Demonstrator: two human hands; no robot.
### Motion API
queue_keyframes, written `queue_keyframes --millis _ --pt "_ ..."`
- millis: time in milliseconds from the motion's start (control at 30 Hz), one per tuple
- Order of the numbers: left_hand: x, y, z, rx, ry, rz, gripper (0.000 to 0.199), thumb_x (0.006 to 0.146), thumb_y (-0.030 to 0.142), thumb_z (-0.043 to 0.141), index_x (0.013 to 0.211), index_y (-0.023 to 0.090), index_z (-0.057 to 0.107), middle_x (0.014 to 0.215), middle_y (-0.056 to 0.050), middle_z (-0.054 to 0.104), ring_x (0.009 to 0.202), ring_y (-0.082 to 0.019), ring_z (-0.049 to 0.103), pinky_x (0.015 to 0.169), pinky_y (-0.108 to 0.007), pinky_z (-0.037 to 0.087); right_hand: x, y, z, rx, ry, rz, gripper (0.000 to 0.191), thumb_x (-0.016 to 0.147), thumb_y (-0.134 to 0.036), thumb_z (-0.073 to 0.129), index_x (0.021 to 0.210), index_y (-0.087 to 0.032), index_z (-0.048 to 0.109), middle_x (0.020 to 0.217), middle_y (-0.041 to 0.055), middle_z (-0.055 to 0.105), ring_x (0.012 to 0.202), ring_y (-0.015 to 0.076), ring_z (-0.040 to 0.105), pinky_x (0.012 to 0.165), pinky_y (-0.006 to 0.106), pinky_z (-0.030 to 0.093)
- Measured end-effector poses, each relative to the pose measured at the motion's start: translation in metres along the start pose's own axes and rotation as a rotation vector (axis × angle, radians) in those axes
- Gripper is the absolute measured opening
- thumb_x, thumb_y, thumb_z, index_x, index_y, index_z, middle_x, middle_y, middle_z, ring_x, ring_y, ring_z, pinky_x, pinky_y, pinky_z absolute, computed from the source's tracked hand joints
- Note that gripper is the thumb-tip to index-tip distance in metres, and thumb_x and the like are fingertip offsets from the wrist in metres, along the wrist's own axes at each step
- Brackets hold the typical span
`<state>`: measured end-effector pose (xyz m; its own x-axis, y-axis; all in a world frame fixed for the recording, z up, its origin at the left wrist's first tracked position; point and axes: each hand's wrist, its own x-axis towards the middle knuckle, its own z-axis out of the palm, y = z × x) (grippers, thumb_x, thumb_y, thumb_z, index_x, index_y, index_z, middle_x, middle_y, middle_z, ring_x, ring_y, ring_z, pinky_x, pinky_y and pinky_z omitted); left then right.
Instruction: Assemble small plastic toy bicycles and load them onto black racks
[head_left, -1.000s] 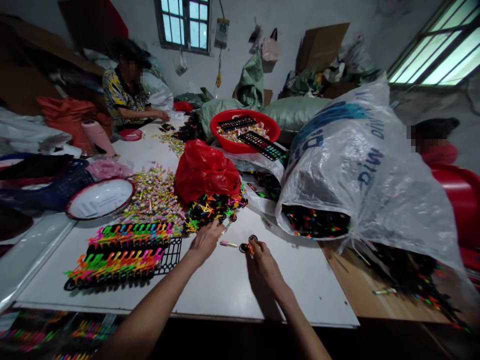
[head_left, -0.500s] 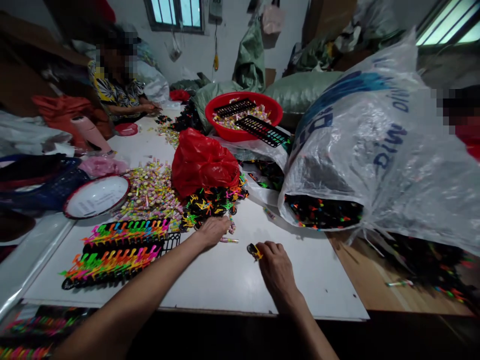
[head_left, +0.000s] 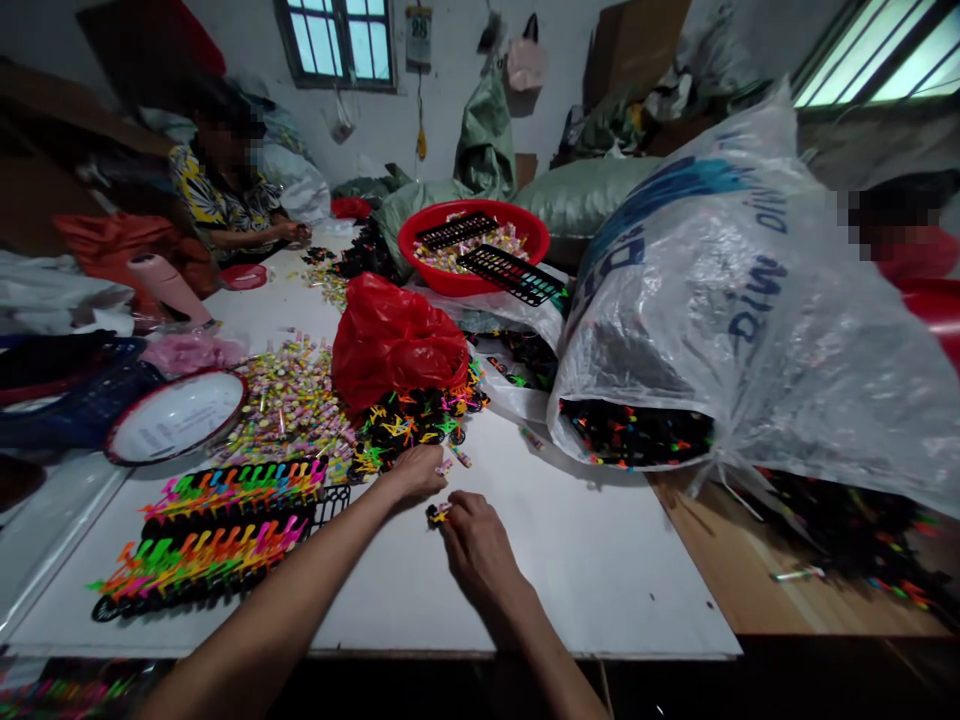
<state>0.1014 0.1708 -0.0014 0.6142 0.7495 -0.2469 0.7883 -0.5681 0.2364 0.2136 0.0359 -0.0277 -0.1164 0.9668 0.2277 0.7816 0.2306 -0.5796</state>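
Observation:
My left hand [head_left: 418, 472] is closed, with a small printed tube [head_left: 444, 467] at its fingertips, beside the pile of toy bicycles. Another such tube [head_left: 461, 457] lies just past the fingers. Pinched in my right hand [head_left: 480, 540] is a small toy bicycle [head_left: 437, 515] with black wheels and a yellow part. Behind the left hand spreads a heap of colourful plastic toy bicycles [head_left: 409, 420], partly under a red plastic bag [head_left: 397, 340]. To the left, two rows of bright toy bicycles [head_left: 202, 555] stand in a black rack [head_left: 330, 507].
Many small tubes [head_left: 289, 400] are piled beside a white, red-rimmed basin [head_left: 180, 415]. A red tub [head_left: 409, 265] holds more tubes and black racks. On the right bulges a large translucent sack [head_left: 675, 300]. A co-worker [head_left: 225, 200] sits at the far left; another person is partly visible at right.
My right hand has moved left with the toy bicycle, closer to my left hand. The tube lying flat by the left hand is gone from its spot. The whole view has shifted slightly.

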Motion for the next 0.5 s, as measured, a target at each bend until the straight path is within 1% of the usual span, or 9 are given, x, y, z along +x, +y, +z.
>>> queue_keyframes --millis 67,133,200,233,300,367,433,500 --pt "-0.002 0.001 -0.002 -0.013 0.022 0.008 0.021 0.074 0.026 0.059 0.093 0.017 0.063 0.092 -0.011 0.069 0.086 -0.027 0.066 0.07 -0.031 0.048 -0.013 0.009 -0.004 -0.042 0.014 0.02 0.022 0.091 -0.016 0.043 0.103 -0.021 0.062 0.107 0.008 0.06 0.097 0.021 0.053 0.085 0.035 0.044" --pt "0.001 0.008 -0.002 -0.031 0.065 0.021 0.023 0.077 0.02 0.055 0.099 0.017 0.06 0.102 -0.013 0.067 0.093 -0.027 0.064 0.077 -0.034 0.047 -0.028 0.019 -0.008 -0.08 0.073 0.039 0.026 0.091 -0.015 0.043 0.11 -0.022 0.059 0.111 0.0084 0.059 0.099 0.0215 0.052 0.085 0.036 0.044" --pt "0.009 0.019 -0.001 -0.062 0.093 0.038 0.026 0.077 0.011 0.052 0.101 0.016 0.06 0.107 -0.015 0.065 0.095 -0.026 0.063 0.081 -0.035 0.045 -0.041 0.028 -0.009 -0.13 0.138 0.066 0.029 0.09 -0.014 0.043 0.115 -0.023 0.056 0.115 0.0088 0.058 0.101 0.0225 0.052 0.086 0.037 0.044" --pt "0.015 0.025 0.0 -0.085 0.096 0.045 0.025 0.076 0.008 0.052 0.097 0.015 0.061 0.106 -0.015 0.065 0.094 -0.026 0.064 0.081 -0.035 0.045 -0.045 0.031 -0.008 -0.164 0.159 0.078 0.032 0.09 -0.013 0.043 0.117 -0.023 0.055 0.116 0.0088 0.057 0.101 0.0231 0.052 0.085 0.038 0.044" --pt "0.026 0.036 0.001 -0.146 0.097 0.048 0.019 0.074 0.004 0.052 0.086 0.014 0.063 0.097 -0.015 0.068 0.09 -0.025 0.065 0.081 -0.035 0.045 -0.048 0.036 -0.005 -0.246 0.166 0.102 0.037 0.087 -0.01 0.044 0.119 -0.025 0.053 0.116 0.0087 0.057 0.098 0.0238 0.053 0.081 0.038 0.045" --pt "0.033 0.044 0.0 -0.23 0.114 0.032 0.016 0.074 0.002 0.051 0.079 0.013 0.062 0.091 -0.016 0.068 0.088 -0.025 0.065 0.081 -0.036 0.045 -0.046 0.037 -0.002 -0.329 0.152 0.13 0.039 0.085 -0.008 0.046 0.119 -0.025 0.053 0.109 0.0088 0.059 0.092 0.0239 0.054 0.076 0.037 0.045" --pt "0.03 0.047 0.0 -0.337 0.159 0.012 0.015 0.076 0.004 0.05 0.08 0.013 0.061 0.096 -0.017 0.066 0.091 -0.025 0.064 0.083 -0.037 0.045 -0.042 0.038 -0.001 -0.389 0.144 0.163 0.035 0.084 -0.009 0.048 0.115 -0.024 0.055 0.101 0.0088 0.061 0.086 0.0237 0.054 0.072 0.036 0.045" --pt "0.014 0.045 0.007 -0.449 0.22 -0.001 0.013 0.081 0.012 0.048 0.087 0.014 0.059 0.103 -0.016 0.064 0.094 -0.025 0.063 0.083 -0.037 0.045 -0.037 0.041 -0.003 -0.411 0.158 0.193 0.031 0.083 -0.01 0.049 0.111 -0.022 0.056 0.095 0.0086 0.06 0.084 0.0236 0.052 0.071 0.035 0.044"
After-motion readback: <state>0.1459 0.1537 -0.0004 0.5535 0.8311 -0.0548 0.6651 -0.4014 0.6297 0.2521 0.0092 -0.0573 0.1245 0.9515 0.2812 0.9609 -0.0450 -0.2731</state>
